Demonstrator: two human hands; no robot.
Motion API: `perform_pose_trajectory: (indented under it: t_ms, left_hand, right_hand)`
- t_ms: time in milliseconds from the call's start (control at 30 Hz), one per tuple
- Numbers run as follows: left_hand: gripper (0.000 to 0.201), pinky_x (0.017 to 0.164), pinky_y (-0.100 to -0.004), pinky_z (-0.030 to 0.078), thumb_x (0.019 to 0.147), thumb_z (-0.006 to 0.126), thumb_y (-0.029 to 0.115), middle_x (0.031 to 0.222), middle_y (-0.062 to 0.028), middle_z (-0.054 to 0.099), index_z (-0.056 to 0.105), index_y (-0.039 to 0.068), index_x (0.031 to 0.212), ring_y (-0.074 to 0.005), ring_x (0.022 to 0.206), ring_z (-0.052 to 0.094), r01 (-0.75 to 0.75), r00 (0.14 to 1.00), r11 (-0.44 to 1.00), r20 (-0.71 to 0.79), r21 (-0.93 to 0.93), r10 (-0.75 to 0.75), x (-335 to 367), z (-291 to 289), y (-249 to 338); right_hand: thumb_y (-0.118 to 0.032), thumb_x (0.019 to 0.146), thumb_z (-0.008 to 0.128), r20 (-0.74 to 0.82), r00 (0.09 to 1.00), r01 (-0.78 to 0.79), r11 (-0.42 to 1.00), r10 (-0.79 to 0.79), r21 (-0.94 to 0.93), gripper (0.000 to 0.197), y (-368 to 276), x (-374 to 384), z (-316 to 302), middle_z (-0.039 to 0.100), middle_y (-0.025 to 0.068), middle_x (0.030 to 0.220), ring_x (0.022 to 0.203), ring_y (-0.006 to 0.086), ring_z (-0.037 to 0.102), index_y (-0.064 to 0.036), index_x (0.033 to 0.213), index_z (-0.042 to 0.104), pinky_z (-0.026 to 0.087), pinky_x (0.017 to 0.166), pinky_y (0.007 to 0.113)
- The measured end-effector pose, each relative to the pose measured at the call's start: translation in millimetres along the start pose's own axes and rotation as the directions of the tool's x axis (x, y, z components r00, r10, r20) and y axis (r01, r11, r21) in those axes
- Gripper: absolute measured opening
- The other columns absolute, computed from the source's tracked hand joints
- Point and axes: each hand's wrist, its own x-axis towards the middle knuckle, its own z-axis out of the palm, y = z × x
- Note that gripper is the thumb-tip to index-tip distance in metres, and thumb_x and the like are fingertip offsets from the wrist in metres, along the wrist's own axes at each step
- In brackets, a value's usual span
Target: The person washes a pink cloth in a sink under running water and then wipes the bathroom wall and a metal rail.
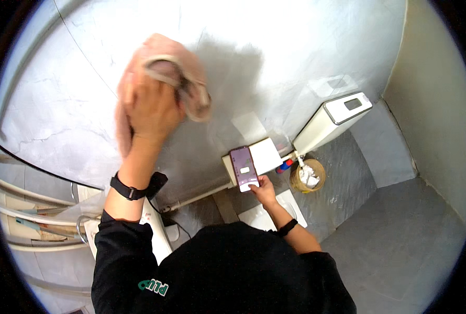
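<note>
My left hand (pixel 152 110) is closed on a pink cloth (pixel 159 47) with a pale edge, and it bears the cloth against the grey-white marbled wall (pixel 306 36). The cloth is bunched and slightly blurred; part of it folds over beside my thumb. Lower and to the right, my right hand (pixel 265 191) grips the bottom end of a phone (pixel 242 162) in a dark case. Its screen is lit and my thumb rests on the lower part of it. Behind the phone is a white box-like thing (pixel 265 156).
A tall white dispenser or bin (pixel 335 118) with a dark panel stands right of the phone. Beneath it is a yellowish wastebasket (pixel 318 183) holding crumpled paper, beside a red and blue container (pixel 284 166). A pipe (pixel 201 195) runs along the wall; a round mirror's edge (pixel 50 170) curves at left.
</note>
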Motion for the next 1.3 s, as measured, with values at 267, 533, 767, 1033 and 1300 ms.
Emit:
perform_pose_trajectory:
  t_ms: [267,533,767,1033,1300]
  left_hand:
    - [0.048,0.104,-0.0351,0.014,0.081,0.049,0.042,0.140,-0.0049,0.029,0.050,0.015,0.119,-0.0164,0.130,0.024,-0.336,0.939,0.941,0.058,-0.043,0.338,-4.2,4.2,18.1]
    - [0.055,0.106,-0.0315,0.012,0.081,0.050,0.041,0.139,0.0025,0.032,0.041,0.017,0.129,-0.0129,0.130,0.025,-0.409,0.902,0.910,0.120,-0.070,0.415,-50.6,-14.6,-39.3]
    - [0.057,0.101,-0.0393,0.019,0.075,0.050,0.052,0.131,-0.0029,0.043,0.052,0.016,0.119,-0.0204,0.126,0.032,-0.305,0.951,0.918,0.138,0.254,0.278,-127.1,-30.4,-116.2]
    - [0.055,0.097,-0.0442,0.025,0.072,0.050,0.043,0.113,-0.0138,0.051,0.050,0.007,0.113,-0.0324,0.111,0.044,0.400,0.914,0.895,-0.011,0.197,-0.406,-218.7,-23.3,-172.3]
    - [0.065,0.090,-0.0528,0.029,0.062,0.066,0.026,0.115,-0.0260,0.043,0.044,0.002,0.118,-0.0442,0.107,0.039,0.566,0.812,0.821,-0.225,0.077,-0.539,-100.6,-76.9,-160.7]
  right_hand:
    - [-0.001,0.074,0.062,-0.001,0.999,-0.052,0.997,0.052,0.056,0.024,-2.8,-8.3,-0.7,0.057,0.0023,0.083,0.070,0.0102,0.054,-0.0063,0.091,0.046,0.043,0.056,0.022]
    - [0.001,0.074,0.062,-0.040,0.996,-0.074,0.994,0.078,0.086,0.025,-13.2,-12.2,-0.2,0.057,0.0044,0.081,0.066,0.0106,0.055,-0.0040,0.092,0.046,0.045,0.053,0.021]
    - [0.003,0.073,0.061,0.001,0.999,-0.045,0.996,0.045,0.074,0.027,-17.6,-7.6,4.8,0.060,0.0062,0.085,0.067,0.0117,0.056,-0.0025,0.095,0.047,0.045,0.052,0.022]
    - [0.001,0.074,0.059,0.068,0.998,-0.017,0.990,0.008,0.139,0.021,-0.4,-5.4,-11.2,0.059,0.0029,0.082,0.066,0.0135,0.056,-0.0089,0.089,0.049,0.044,0.052,0.023]
    - [0.004,0.073,0.059,0.111,0.992,-0.064,0.994,0.055,0.084,0.023,1.6,3.6,-15.7,0.057,0.0043,0.085,0.067,0.0147,0.055,-0.0064,0.090,0.048,0.043,0.051,0.024]
